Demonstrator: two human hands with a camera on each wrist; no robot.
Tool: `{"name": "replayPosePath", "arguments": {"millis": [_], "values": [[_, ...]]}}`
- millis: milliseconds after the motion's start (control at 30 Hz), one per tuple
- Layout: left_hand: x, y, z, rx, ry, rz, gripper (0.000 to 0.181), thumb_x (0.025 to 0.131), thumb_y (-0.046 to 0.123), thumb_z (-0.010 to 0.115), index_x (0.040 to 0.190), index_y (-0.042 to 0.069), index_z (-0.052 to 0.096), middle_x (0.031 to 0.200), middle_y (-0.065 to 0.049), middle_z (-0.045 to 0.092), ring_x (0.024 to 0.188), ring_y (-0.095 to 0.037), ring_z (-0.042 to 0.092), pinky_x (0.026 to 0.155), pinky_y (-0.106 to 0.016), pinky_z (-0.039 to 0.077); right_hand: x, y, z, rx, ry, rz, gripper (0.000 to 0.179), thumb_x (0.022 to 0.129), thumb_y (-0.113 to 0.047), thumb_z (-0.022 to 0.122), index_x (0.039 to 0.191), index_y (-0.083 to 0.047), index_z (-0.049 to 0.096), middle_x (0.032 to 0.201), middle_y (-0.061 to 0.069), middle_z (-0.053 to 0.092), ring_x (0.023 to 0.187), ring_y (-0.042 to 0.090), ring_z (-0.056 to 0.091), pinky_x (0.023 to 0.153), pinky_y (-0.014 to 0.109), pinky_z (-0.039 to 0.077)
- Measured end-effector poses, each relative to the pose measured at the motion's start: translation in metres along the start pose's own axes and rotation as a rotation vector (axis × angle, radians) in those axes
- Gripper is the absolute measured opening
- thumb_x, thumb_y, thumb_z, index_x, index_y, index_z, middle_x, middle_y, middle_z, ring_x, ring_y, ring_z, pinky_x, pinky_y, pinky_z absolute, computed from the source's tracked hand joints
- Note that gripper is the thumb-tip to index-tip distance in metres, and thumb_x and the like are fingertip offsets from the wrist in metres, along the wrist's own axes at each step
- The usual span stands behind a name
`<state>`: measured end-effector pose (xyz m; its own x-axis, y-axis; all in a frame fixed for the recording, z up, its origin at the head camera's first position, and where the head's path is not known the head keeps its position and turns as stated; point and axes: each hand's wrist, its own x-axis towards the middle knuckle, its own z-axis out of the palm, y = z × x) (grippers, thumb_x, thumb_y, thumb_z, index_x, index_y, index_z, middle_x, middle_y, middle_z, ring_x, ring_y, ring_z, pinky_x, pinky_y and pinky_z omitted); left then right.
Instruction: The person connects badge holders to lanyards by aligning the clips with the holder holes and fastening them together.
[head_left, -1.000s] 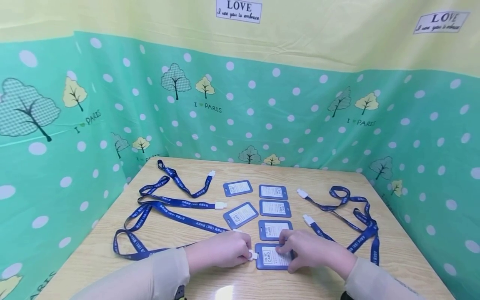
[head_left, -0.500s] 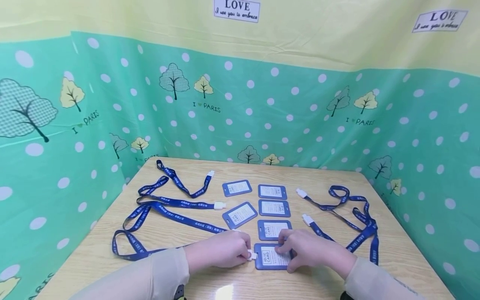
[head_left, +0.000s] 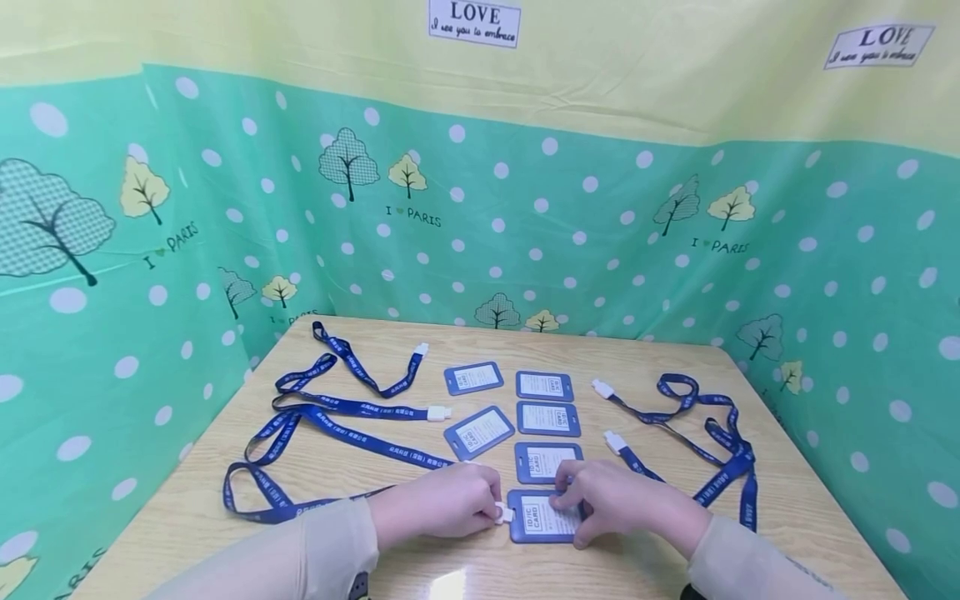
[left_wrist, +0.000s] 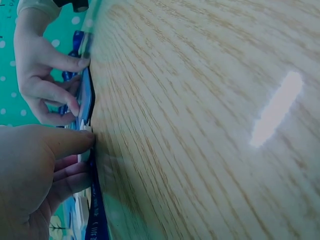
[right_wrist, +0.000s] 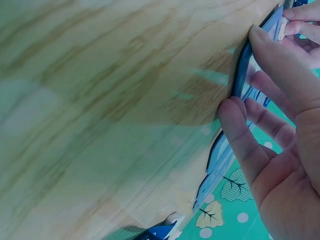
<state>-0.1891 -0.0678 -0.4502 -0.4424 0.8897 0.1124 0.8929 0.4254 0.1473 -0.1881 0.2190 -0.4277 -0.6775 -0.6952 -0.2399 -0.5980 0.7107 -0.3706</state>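
Observation:
My left hand (head_left: 450, 502) pinches the white plastic clip (head_left: 504, 514) of a dark blue lanyard (head_left: 300, 508) between thumb and fingers. The clip's tip meets the slotted left end of a blue ID card holder (head_left: 534, 527); whether it passes through the slot cannot be made out. At the holder's right end, my right hand (head_left: 618, 504) grips it, thumb on the near edge and fingers over the top. In the left wrist view the left thumb (left_wrist: 72, 142) presses on the clip. The right wrist view shows the right thumb (right_wrist: 280, 62) at the holder's rim.
Beyond the held holder lies another card holder (head_left: 546, 463), with several more behind it. Blue lanyards spread on the left, one with a white clip (head_left: 438, 413). Others lie tangled at the right (head_left: 735, 462). Polka-dot curtains (head_left: 592, 225) surround the wooden table (head_left: 637, 575).

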Motion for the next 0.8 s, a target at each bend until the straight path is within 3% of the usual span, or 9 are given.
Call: {"name": "replayPosePath", "arguments": {"millis": [800], "values": [[0.0041,-0.0026,0.0010,0.004,-0.004,0.038,0.006,0.092,0.023,0.078,0.095,0.024,0.083,0.096,0.013,0.064,0.083,0.006,0.056,0.077,-0.006,0.047,0.0003,0.0003,-0.0002,0.003,-0.007,-0.006,0.051,0.077,-0.038,0.088,0.125,-0.029,0.073,0.124,-0.008,0.059,0.095,0.004,0.053,0.080,0.026,0.049]]}}
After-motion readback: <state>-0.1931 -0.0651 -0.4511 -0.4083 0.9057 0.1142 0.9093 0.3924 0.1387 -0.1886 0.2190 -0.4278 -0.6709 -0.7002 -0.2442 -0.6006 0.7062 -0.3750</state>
